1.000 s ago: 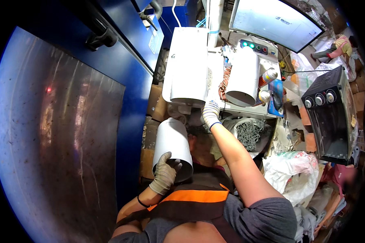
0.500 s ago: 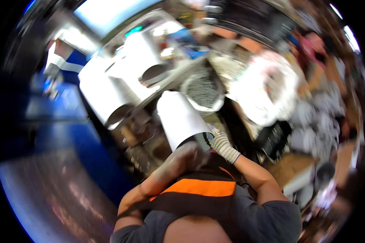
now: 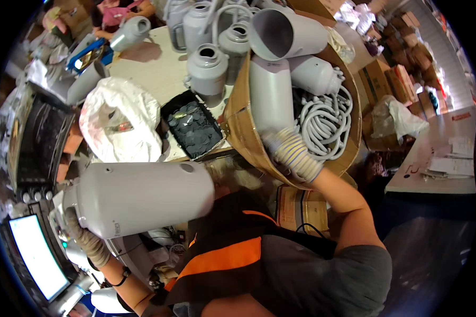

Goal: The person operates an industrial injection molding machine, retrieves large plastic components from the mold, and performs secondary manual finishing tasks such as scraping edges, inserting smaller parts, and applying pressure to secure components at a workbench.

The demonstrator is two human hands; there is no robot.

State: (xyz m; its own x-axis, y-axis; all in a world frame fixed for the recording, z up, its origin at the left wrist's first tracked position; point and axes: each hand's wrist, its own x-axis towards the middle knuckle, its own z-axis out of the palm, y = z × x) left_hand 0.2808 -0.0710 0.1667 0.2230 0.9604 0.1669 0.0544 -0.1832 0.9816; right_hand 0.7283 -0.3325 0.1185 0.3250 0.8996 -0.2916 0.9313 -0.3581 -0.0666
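A large grey plastic canister (image 3: 143, 193) lies sideways in front of me at the left. My left hand (image 3: 84, 238), in a knitted glove, grips its narrower left end, fingers wrapped round it. My right hand (image 3: 296, 156), in a striped glove, reaches into a tall cardboard box (image 3: 239, 113). Its blurred fingertips are at the lower end of a grey cylinder (image 3: 271, 95) standing in the box; whether they grip it, I cannot tell. Beside that cylinder are a coiled grey hose (image 3: 322, 127), another canister (image 3: 314, 74) and an open-ended grey cylinder (image 3: 291, 34) on top.
A black tray of dark flat pieces (image 3: 193, 127) and a white plastic bag (image 3: 121, 116) sit on the white table (image 3: 143, 66). Several grey bottles (image 3: 207, 68) stand behind them. A lit screen (image 3: 37, 256) is at the left, another table (image 3: 433, 153) at the right. People work at the far left.
My view has turned right, toward the box. The canister, earlier over my lap with both hands at its open end, is now sideways in my left hand. My right hand has moved into the box.
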